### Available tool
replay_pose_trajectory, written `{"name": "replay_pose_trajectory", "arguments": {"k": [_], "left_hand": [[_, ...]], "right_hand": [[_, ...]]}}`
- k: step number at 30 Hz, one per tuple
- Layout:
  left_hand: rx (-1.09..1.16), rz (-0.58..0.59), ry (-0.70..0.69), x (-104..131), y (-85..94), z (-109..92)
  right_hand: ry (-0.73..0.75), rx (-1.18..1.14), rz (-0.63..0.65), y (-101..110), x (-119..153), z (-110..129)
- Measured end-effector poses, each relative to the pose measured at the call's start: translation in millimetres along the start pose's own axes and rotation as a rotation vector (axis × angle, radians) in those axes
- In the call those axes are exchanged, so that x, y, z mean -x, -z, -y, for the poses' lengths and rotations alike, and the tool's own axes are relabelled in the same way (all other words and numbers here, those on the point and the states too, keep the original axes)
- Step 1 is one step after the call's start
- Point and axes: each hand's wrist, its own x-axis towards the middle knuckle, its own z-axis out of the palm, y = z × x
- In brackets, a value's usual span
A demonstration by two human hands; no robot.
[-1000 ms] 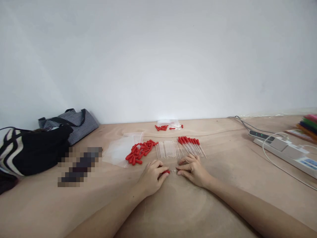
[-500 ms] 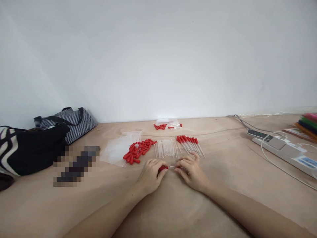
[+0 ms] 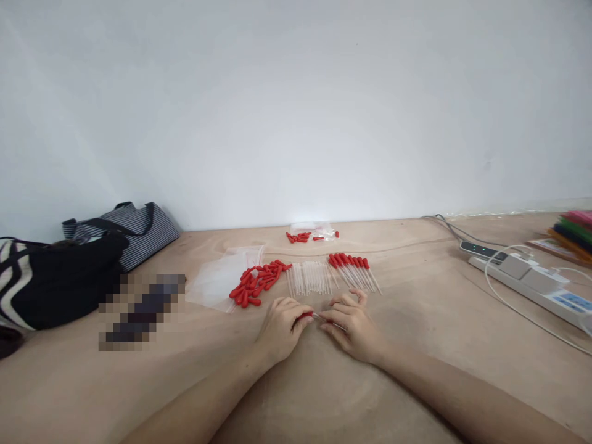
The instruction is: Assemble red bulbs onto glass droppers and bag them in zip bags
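Observation:
My left hand pinches a red rubber dropper bulb between thumb and fingers. My right hand grips a thin clear dropper tube, whose end meets the bulb's mouth; most of the tube is hidden by the fingers. Beyond my left hand lies a heap of loose red bulbs. To its right is a row of bare clear tubes. Past my right hand, several droppers with red bulbs on their tubes lie side by side, slanted.
Clear plastic bags lie under and left of the heap. More red bulbs sit near the wall by a small bag. A black bag and striped bag stand left; a power strip with cables lies right.
My right hand has moved slightly left, bringing the tube against the bulb; the gap between them has closed. My left hand keeps its pinch.

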Motion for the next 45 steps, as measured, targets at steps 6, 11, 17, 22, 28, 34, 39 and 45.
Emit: {"name": "replay_pose_trajectory", "arguments": {"k": [6, 11, 17, 22, 28, 34, 39, 45], "left_hand": [[-0.057, -0.104, -0.086, 1.6, -1.8, -3.7], [-0.08, -0.131, -0.153, 3.0, -1.9, -5.4], [-0.062, -0.109, -0.173, 4.1, -1.3, -6.0], [-0.033, -0.075, -0.166, 5.2, -1.6, -5.9], [-0.014, -0.084, -0.164, 5.0, -2.4, -5.9], [-0.035, -0.099, -0.16, 4.5, -1.7, -7.7], [-0.072, -0.145, -0.164, 4.8, -2.2, -9.4], [-0.139, -0.23, -0.262, 0.1, -7.2, -3.6]], "right_hand": [[0.064, -0.005, -0.037, -2.1, 0.4, 0.7], [0.112, 0.006, -0.042, -0.4, 0.2, 1.1], [0.177, 0.05, -0.06, 1.4, -0.2, -0.4], [0.257, 0.108, -0.106, 4.0, -1.6, 1.8], [0.251, 0.173, -0.107, 3.8, -2.1, 2.9], [0.201, 0.211, -0.063, -1.5, -1.0, 2.1], [0.19, 0.234, -0.016, -5.2, -4.7, 1.5], [0.183, 0.245, 0.018, -5.9, -9.1, -1.6]]}}
